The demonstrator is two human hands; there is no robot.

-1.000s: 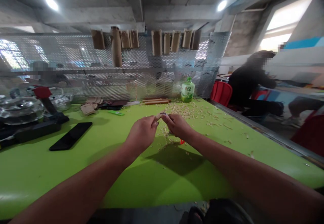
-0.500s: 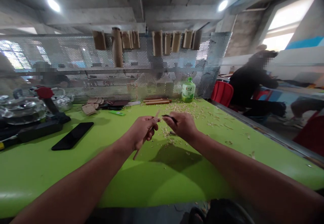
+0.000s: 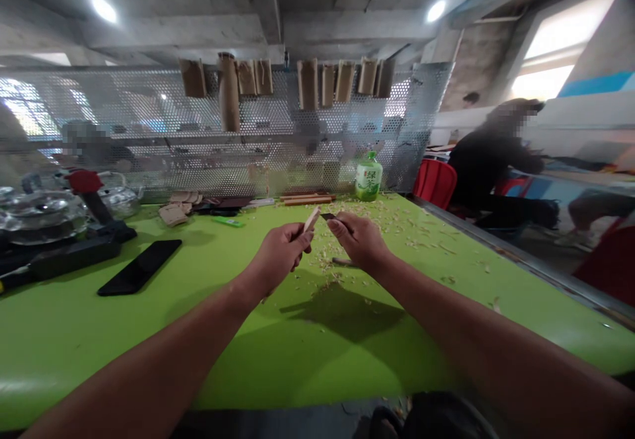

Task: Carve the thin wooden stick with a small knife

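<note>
My left hand is closed around a slim pale wooden stick, whose tip points up and away from me. A bit of its far end shows below the wrist. To the right, my right hand grips a carving knife with a short dark blade; the fingers hide its handle. The blade lies close beside the stick's tip, and I cannot tell if they touch. Both hands are above the green tabletop. Under them are scattered wood shavings and a small dark stick.
A black phone lies at left, near a red-headed tool and glass teapots. Along the back are thin wood pieces, brown sticks and a green bottle. A person in black sits at right.
The stick has turned in my left hand, with its broad pale face now showing and its lower end mostly hidden. The knife's blade has tilted and shows more.
</note>
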